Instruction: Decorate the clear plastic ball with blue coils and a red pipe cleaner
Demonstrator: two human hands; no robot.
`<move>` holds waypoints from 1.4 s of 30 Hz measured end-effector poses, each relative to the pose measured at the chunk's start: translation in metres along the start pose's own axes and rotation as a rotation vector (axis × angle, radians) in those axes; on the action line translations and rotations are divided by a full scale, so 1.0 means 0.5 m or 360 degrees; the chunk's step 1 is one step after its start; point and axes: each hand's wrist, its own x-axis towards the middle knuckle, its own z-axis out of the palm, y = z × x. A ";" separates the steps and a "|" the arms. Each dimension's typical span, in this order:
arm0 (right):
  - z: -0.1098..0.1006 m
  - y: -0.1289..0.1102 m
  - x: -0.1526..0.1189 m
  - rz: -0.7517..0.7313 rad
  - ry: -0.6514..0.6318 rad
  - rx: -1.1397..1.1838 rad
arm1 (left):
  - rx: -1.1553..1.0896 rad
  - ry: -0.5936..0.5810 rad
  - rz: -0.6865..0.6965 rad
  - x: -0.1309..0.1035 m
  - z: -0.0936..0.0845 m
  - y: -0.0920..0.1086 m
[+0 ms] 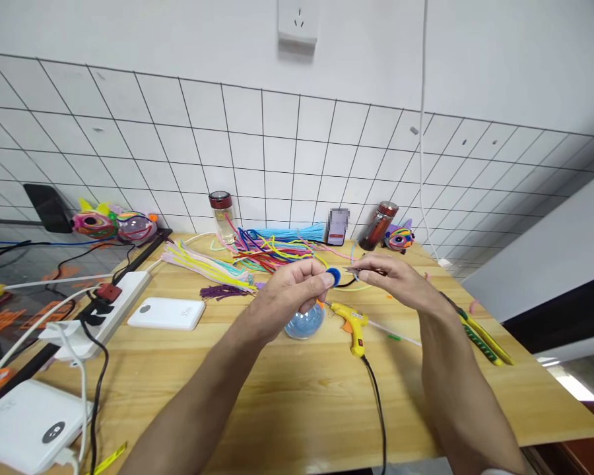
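Note:
My left hand (299, 285) is closed in a pinch on a coiled disc of blue pipe cleaner (333, 276), held above the table. Just right of it, my right hand (393, 276) has its fingers closed on a slim pointed metal tool (352, 270); its kind is unclear. The tool's tip points at the blue disc, with a small gap between them. Below my left hand stands a clear round ball (304, 323) with pale blue inside and a bit of orange on top, partly hidden. A yellow hot glue gun (355, 324) lies beside it, a glue stick in its back.
Bundles of coloured pipe cleaners (277, 247) lie at the back between a glass bottle (222, 214) and a propped phone (337, 227). A red flask (377, 225) stands right, green-yellow pliers (482, 336) nearer. A power bank (167, 313) and cabled power strip (106, 316) are left.

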 end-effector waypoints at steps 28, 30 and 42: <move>0.120 -0.139 -0.016 -0.0930 0.0716 -0.0449 | 0.0176 0.0044 0.0135 -0.001 0.017 0.006; 0.120 -0.135 -0.016 -0.0924 0.0729 -0.0391 | 0.0161 0.0035 0.0122 -0.001 0.016 0.004; 0.114 -0.140 -0.023 -0.0966 0.0751 -0.0350 | 0.0143 0.0113 0.0099 0.002 0.023 -0.001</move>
